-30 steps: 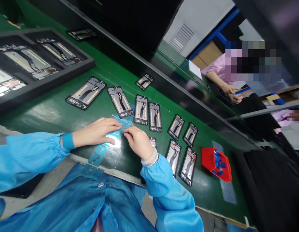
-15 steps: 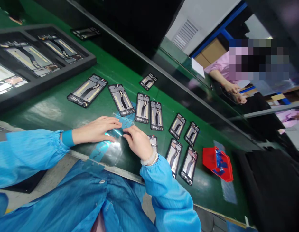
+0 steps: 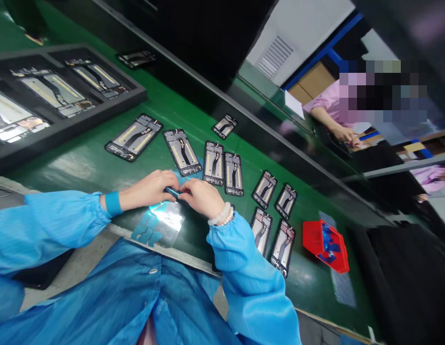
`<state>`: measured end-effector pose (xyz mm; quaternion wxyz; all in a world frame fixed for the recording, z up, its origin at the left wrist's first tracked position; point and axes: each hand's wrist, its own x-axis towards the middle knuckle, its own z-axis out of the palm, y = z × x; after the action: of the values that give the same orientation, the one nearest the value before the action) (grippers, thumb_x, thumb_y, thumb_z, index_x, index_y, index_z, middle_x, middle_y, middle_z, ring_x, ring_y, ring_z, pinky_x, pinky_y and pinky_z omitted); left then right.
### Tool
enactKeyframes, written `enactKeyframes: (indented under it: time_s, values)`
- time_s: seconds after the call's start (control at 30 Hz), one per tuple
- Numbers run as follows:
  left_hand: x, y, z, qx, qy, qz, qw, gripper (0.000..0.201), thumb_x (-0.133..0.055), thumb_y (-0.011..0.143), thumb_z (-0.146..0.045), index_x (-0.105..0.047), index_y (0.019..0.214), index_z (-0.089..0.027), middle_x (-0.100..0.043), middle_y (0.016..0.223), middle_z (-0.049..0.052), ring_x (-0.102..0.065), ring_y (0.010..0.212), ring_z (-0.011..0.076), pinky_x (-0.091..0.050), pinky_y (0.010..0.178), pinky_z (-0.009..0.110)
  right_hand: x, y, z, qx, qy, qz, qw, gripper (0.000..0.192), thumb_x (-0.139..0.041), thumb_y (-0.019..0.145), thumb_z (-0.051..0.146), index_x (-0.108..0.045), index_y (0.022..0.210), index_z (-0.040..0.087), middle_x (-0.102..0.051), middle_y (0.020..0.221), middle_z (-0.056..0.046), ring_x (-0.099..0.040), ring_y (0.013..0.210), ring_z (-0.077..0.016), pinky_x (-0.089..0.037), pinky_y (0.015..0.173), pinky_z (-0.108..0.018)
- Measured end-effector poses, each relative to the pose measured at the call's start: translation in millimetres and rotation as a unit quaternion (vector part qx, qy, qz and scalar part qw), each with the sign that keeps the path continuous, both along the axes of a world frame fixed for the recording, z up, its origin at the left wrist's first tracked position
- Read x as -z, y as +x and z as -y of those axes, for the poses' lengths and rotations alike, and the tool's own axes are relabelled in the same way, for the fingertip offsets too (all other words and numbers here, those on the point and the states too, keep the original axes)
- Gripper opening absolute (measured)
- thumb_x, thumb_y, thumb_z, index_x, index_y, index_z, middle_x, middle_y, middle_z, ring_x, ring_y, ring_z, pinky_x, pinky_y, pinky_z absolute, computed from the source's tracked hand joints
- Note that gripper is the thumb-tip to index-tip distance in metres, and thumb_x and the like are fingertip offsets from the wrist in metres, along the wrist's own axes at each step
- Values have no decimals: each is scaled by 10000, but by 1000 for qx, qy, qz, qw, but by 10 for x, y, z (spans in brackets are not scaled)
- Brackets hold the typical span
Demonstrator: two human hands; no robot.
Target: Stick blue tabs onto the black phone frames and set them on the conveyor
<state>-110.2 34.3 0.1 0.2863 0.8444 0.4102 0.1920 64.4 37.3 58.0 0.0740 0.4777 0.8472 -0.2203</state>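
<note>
A green workbench (image 3: pixel 315 287) with a pale edge strip (image 3: pixel 193 261) slants across the scene from far left to near right, soft patches of light glaring off its surface. Beyond it rises a large black panel (image 3: pixel 208 28), and at the far right a light grey wall (image 3: pixel 315 24) bears a louvred vent (image 3: pixel 275 56), with a blue beam (image 3: pixel 326 50) and brown boxes (image 3: pixel 313 81) close by. Grey floor (image 3: pixel 87 256) shows below the bench at near left
</note>
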Motion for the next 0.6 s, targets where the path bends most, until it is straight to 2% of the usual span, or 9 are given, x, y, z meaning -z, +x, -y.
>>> enactKeyframes:
  time_s: [0.3, 0.47, 0.6]
  values:
    - [6, -8, 62, -30, -17, 16, 999, 193, -643, 771, -294, -588, 915, -177, -630, 991, 66, -568, 1011, 229, -449, 890, 346, 1, 4, 48, 19, 12, -11, 1000, 219, -560, 856, 260, -647, 1056, 234, -654, 1035, -35, -614, 944, -185, -448, 791, -290]
    - [-7, -55, 90, 18, -42, 26, 999, 282, -675, 742, -310, -592, 986, -196, -610, 1045, 49, -557, 1040, 213, -437, 918, 323, 75, 1, 60, 8, -15, -3, 1000, 167, -578, 842, 257, -652, 988, 223, -654, 1003, -31, -611, 923, -191, -443, 766, -296]
    - [0, -56, 122, -12, -41, 35, 998, 178, -596, 789, -309, -617, 929, -202, -636, 999, 39, -587, 992, 200, -457, 877, 310, 117, 11, 75, 16, -22, -19, 999, 180, -594, 839, 274, -631, 1005, 215, -652, 1023, -27, -609, 935, -186, -443, 782, -296]
